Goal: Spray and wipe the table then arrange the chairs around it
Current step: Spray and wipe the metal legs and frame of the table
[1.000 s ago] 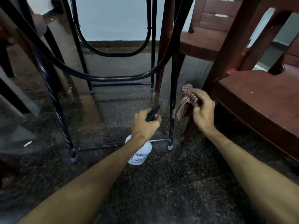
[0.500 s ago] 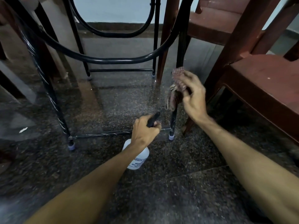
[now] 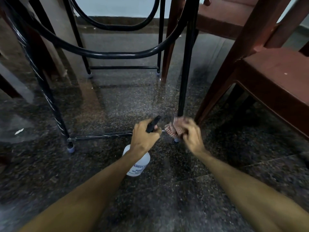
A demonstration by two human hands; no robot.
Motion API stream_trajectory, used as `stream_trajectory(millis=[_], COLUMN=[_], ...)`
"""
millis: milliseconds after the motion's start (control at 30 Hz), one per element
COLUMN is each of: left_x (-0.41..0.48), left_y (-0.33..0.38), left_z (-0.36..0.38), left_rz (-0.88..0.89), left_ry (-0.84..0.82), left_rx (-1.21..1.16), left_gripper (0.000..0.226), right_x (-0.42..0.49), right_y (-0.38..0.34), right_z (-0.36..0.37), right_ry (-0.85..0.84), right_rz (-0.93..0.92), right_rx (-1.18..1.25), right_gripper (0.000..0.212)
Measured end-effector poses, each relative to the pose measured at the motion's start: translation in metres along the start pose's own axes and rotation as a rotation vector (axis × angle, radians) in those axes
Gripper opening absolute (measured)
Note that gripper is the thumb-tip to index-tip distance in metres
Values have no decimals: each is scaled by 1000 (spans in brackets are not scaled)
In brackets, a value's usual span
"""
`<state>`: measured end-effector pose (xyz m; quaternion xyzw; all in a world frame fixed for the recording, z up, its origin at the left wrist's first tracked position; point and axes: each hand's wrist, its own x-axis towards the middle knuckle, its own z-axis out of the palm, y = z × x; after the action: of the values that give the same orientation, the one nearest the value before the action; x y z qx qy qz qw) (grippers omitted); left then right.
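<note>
Two bare forearms reach out low over the dark speckled floor (image 3: 167, 195). Left hand (image 3: 143, 138) has its fingers curled round the black trigger head of a white spray bottle (image 3: 139, 162), which hangs below the hand just above the floor, label text partly visible. Right hand (image 3: 192, 137), blurred, fingers bunched tight on a red checked cloth (image 3: 171, 129), pressed at the bottom of the table's near right leg (image 3: 184, 72), just above its pale foot cap (image 3: 176, 140). Hands close together, not touching. A thin low crossbar (image 3: 100, 136) runs left from there to the near left leg (image 3: 47, 92), which has scuffed pale marks. Only the table's black metal frame shows, tabletop out of view; a curved brace (image 3: 117, 55) sags between the legs. Right of the leg, a brown chair (image 3: 275, 69) stands close, front leg beside the right hand. Second brown chair (image 3: 220, 19) further back. Small white scrap (image 3: 19, 131) on the floor at left. Pale wall (image 3: 117, 5) at the far end.
</note>
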<state>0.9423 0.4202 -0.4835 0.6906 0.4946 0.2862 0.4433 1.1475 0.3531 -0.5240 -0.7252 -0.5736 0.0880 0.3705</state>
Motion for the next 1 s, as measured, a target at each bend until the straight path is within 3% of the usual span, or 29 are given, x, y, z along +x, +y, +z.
stream_trajectory(millis=[67,167,333,533,633,700,800,1000], left_x=[-3,-6,-14,-19,-19,-19,-20,-18], left_y=[0,-2,-6,-11,-15,-19,-20,-20], left_z=[1,7,26,38,39,42,45,46], left_rz=[-11,-13,-72,-168,-156,-148,-138,-138], left_ry=[-19,-32,-66,-102,-135,-145,-102,-69], left_rx=[-18,25,62,117,139,149,122,97], left_gripper=[21,20,27,24,33,27,24,35], right_x=[-19,-15,-2,-39,-46,-42,-37,-40], right_y=[19,30,18,36,41,39,33,24], right_z=[-3,-15,-10,32,20,10,10,15], right_ry=[33,253,282,-73,72,205,234,273], right_rz=[46,136,163,445,429,384,220,179], right_rx=[54,106,123,88,95,78,25,-13], right_gripper=[57,48,54,50,49,51,57,60])
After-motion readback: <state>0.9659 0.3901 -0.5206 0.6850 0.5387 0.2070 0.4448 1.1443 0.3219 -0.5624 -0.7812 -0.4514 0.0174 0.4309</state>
